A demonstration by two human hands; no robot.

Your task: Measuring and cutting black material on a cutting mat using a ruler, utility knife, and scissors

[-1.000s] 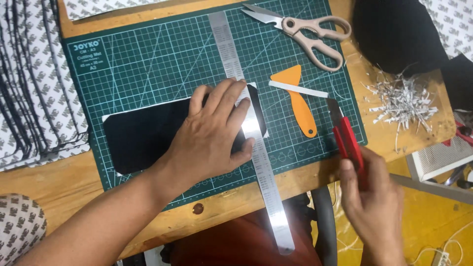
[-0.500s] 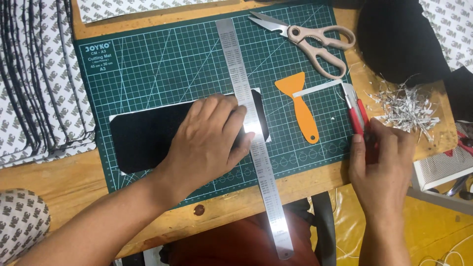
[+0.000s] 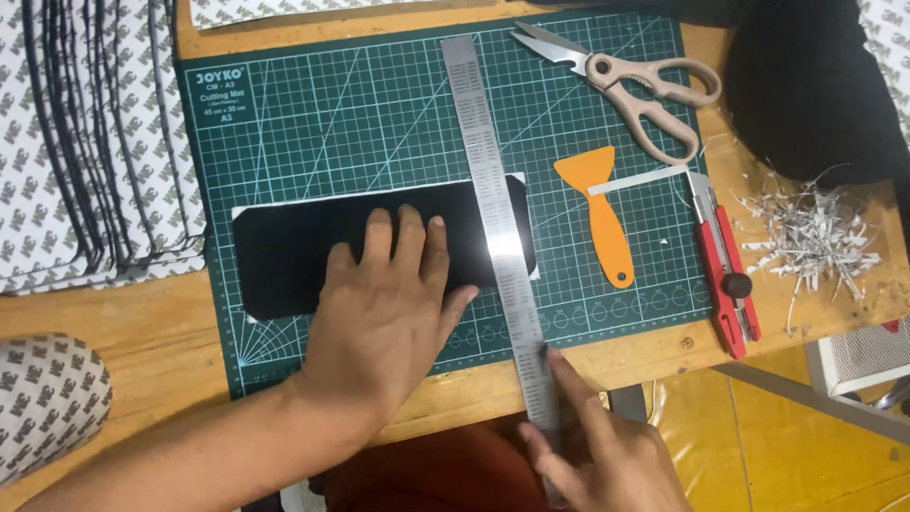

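Left hand (image 3: 384,313) presses black sheet (image 3: 294,256); right hand (image 3: 607,455) touches steel ruler (image 3: 498,218).

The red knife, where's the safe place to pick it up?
Probably by the red handle of the utility knife, around its middle, coming from the right where the table edge is free. The blade tip points up toward the scissors, so fingers should stay at the lower end near the black slider knob.

A small block of white printed lettering (image 3: 220,91) sat at the far left corner of the green gridded cutting mat (image 3: 379,123). The mat lay along the desk's near edge. No packages, signs or screens showed.
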